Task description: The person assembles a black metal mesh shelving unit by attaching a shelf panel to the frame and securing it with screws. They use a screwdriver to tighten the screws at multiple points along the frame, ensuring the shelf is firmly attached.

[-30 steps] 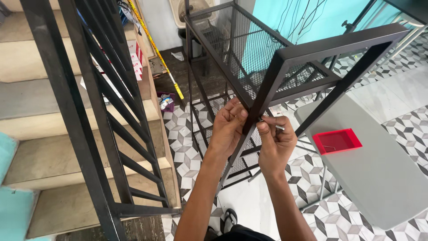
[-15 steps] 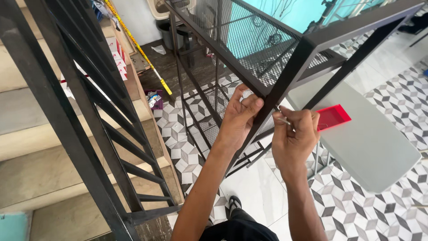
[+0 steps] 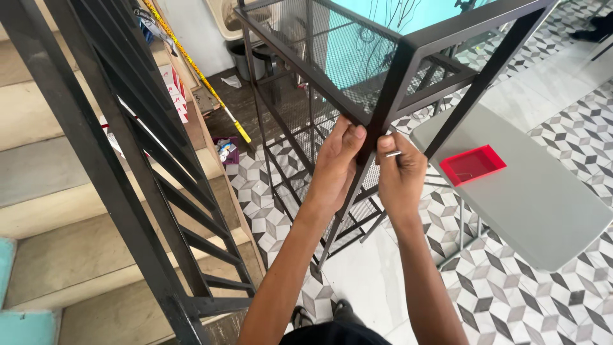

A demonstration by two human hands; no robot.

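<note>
Head view: the black metal rack is gripped at its upright post by the left hand, while a small metal key, raised closer to the post since half a second ago, is pinched in the right hand fingers. Beyond, on the grey tabletop, a red tray is seen holding something thin, too small to identify.

Tray on table, right of rack; stair railing on the left.

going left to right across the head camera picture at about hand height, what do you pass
Black metal stair railing → small purple box of odds and ends on the floor → left hand → black metal rack post → right hand pinching a small silver tool → shallow red plastic tray → grey folding table.
</note>
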